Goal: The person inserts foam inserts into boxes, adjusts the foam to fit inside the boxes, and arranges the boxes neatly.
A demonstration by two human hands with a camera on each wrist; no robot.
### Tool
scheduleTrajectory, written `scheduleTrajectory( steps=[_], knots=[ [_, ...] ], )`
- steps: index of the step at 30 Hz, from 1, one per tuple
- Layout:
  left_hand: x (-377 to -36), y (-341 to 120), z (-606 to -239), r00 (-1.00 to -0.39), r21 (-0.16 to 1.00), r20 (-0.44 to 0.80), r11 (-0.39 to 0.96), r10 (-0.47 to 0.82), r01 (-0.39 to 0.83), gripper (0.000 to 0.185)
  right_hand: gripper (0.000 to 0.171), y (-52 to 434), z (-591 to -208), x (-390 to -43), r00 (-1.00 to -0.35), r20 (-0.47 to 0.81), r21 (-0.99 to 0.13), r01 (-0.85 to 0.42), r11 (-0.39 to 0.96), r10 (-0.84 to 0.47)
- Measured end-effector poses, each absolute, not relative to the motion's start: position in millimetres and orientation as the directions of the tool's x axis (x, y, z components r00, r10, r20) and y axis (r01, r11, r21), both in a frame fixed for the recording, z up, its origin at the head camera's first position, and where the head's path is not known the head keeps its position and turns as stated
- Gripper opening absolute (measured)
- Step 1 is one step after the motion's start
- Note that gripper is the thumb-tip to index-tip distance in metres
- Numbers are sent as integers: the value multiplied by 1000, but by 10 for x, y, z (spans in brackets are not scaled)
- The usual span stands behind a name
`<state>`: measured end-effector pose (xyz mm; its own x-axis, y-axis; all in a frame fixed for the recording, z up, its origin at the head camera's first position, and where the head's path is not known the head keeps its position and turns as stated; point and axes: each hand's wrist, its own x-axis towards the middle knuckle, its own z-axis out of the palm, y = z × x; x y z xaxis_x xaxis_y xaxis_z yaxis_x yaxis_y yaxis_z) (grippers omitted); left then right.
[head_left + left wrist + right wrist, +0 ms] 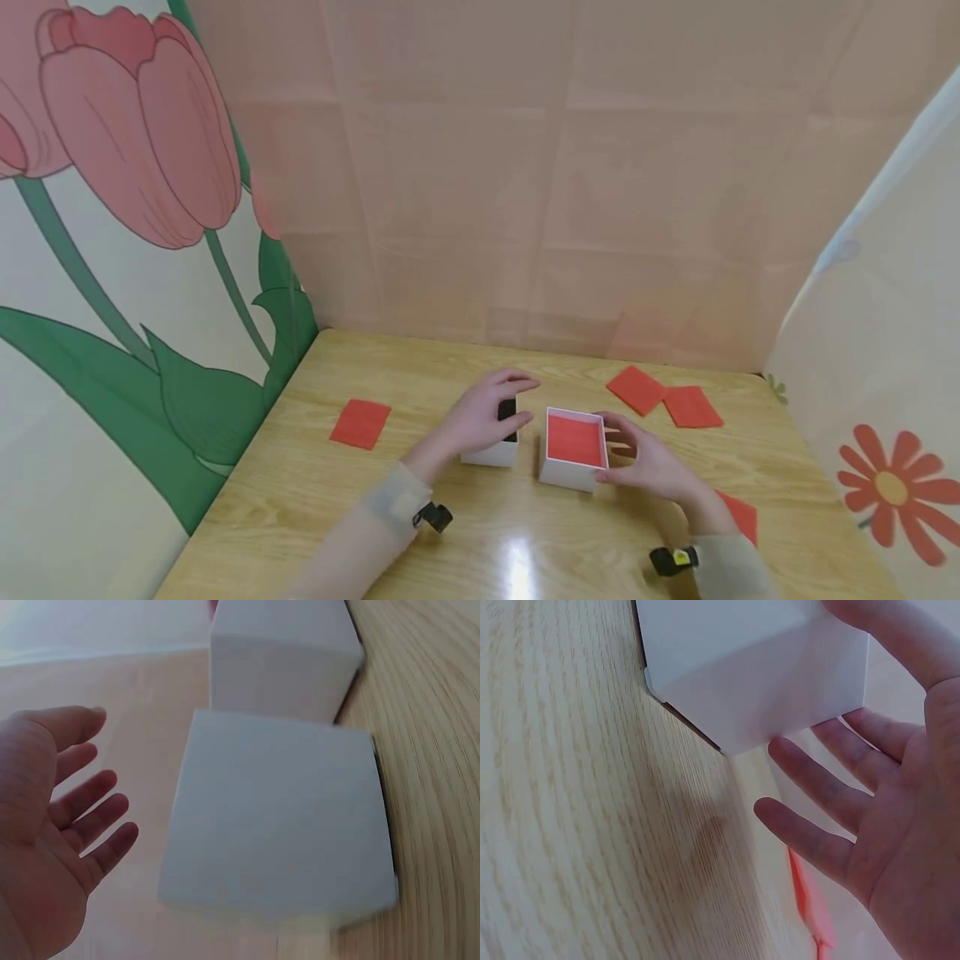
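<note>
Two small open-topped white boxes stand side by side on the table. Red sheets fill the top of the right white box (pixel 572 475); my right hand (pixel 651 463) grips its right side, thumb at the near corner and forefinger at the far one. In the right wrist view the other fingers (pixel 821 780) spread beside the wall. Dark material shows inside the left white box (pixel 491 455), which my left hand (pixel 483 414) partly covers from above. Its fingers are loosely extended, with nothing between them and the thumb. The left wrist view shows that hand apart from the box wall.
A red square sheet (pixel 361 423) lies on the left of the wooden table (pixel 300 517). Two more red squares (pixel 692 407) overlap at the back right, and another red sheet (pixel 741 515) is partly behind my right forearm. A fabric backdrop (pixel 480 208) borders the far edge.
</note>
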<state>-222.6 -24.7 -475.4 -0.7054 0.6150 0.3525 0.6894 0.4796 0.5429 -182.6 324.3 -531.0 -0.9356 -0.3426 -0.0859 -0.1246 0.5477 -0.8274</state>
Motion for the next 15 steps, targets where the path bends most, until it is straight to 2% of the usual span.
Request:
scheduleTrajectory(
  steps=[5,11,15],
  knots=[
    [-2223,-585,-4814,-749,589,362,487,554,645,53,97,3235,-5316,-1817,-934,-81,-832,-129,539,-348],
    [-2182,-996,-4931,-775,613,384,489,502,621,57,95,3232,-5340,-1831,-931,-74,-832,-140,537,-357],
    [-2160,-1244,-5012,-802,634,355,507,481,584,59,95,3238,-5354,-1846,-931,-68,-835,-144,531,-360]
  ],
)
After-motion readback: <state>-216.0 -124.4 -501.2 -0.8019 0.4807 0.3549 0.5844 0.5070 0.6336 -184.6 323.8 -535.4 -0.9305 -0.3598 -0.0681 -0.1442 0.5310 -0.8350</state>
